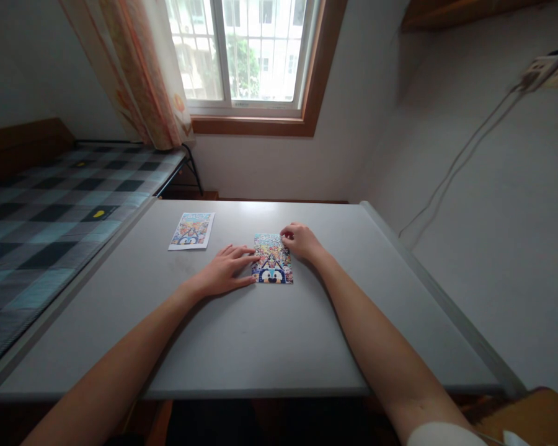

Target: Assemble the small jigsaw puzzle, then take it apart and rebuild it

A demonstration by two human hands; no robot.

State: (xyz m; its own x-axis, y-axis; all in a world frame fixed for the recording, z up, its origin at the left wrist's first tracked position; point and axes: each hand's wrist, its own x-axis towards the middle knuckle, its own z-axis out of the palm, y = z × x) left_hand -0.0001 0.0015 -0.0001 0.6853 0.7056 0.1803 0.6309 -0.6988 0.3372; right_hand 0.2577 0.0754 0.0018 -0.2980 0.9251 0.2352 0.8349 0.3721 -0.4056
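Observation:
A small, colourful jigsaw puzzle (pixel 274 263) lies flat on the grey-white table (pixel 260 341), with a blue cartoon dog's face along its bottom. My left hand (pixel 227 269) rests palm down at its left side, fingers spread, the fingertips touching the left edge. At the puzzle's upper right corner is my right hand (pixel 301 240), with thumb and fingers pinched together. Whatever lies between those fingertips is too small to make out, and they partly cover that corner. Further left sits a white-bordered picture sheet (pixel 191 231) printed with a matching design.
A bed (pixel 74 204) with a checked cover runs along the table's left side. The window (pixel 242 56) and an orange-patterned curtain (pixel 144 80) are beyond the far edge. On the right wall, a cable (pixel 451 167) hangs from a power socket (pixel 549 73).

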